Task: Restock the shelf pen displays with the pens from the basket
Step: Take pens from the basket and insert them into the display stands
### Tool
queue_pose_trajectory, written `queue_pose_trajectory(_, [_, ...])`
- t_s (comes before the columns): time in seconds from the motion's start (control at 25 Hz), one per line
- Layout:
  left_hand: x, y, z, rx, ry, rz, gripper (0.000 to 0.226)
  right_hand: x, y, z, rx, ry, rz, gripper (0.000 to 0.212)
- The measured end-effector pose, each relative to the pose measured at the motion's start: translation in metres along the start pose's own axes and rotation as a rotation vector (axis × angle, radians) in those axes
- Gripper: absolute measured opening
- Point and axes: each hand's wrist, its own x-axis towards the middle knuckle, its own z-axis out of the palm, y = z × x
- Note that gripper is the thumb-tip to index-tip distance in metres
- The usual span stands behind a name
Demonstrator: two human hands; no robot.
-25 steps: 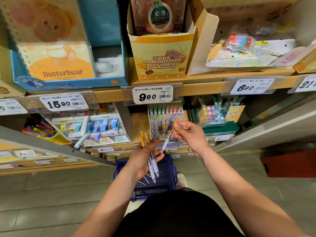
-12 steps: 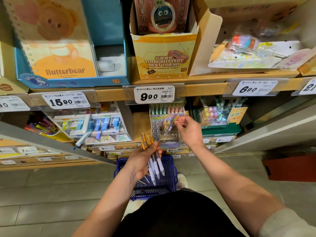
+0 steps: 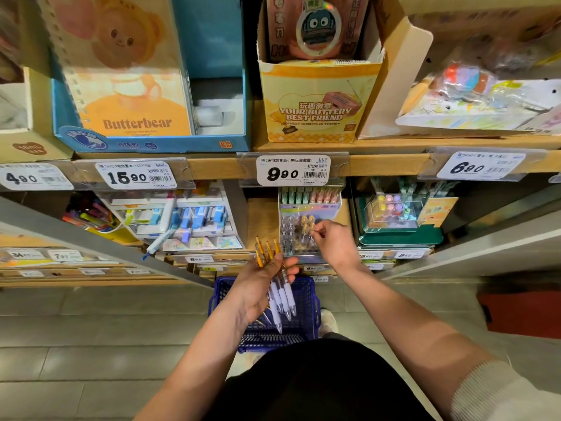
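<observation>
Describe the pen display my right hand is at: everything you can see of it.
The display is a clear plastic rack with a grid of holes, standing on the shelf under the 9.90 tag, with an iridescent card behind. Many holes look empty; a few yellow-topped pens stand upright in its right part. Green and pink pens line the back row. The right hand pinches at one yellow top; the left hand holds its bunch below, apart from it.

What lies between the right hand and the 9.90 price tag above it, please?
The head view shows the top of the clear pen display, holding a row of green and pink pens.
</observation>
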Motion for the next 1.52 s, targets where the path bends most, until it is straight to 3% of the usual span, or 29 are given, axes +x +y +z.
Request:
queue_pose_trajectory(0.24, [-0.004,0.003,-0.001,0.031,0.007,-0.020,0.027,-0.001,-0.003,0.004,-0.099,-0.042,0.056,0.015])
queue_pose_trajectory(0.44, [-0.006,0.008,0.000,0.078,0.022,-0.051,0.023,-0.002,-0.007,-0.008,-0.066,-0.243,0.257,0.027])
queue_pose_trajectory(0.52, [-0.006,0.010,0.001,0.073,0.024,-0.042,0.024,-0.009,-0.014,-0.020,0.098,-0.266,0.269,0.031])
queue_pose_trajectory(0.64, [-0.004,0.011,0.004,0.110,0.029,-0.018,0.025,-0.031,-0.034,-0.039,0.563,-0.358,0.192,0.025])
queue_pose_trajectory(0.76, [-0.003,0.008,0.009,0.124,0.025,-0.004,0.025,-0.045,-0.049,-0.043,0.685,-0.418,0.102,0.011])
queue_pose_trajectory(0.96, [-0.007,0.005,0.011,0.158,0.015,0.012,0.022,-0.051,-0.052,-0.036,0.596,-0.381,0.126,0.005])
queue_pose_trajectory(1.08, [-0.006,0.006,0.010,0.157,-0.003,0.013,0.024,-0.050,-0.046,-0.040,0.761,-0.346,0.192,0.009])
queue_pose_trajectory(1.28, [-0.005,0.010,0.005,0.036,0.058,0.021,0.025,-0.036,-0.025,-0.060,0.924,-0.016,0.251,0.023])
queue_pose_trajectory(1.52, [-0.004,0.007,0.001,-0.015,0.038,0.041,0.037,-0.029,-0.009,-0.051,0.553,0.200,0.152,0.011])
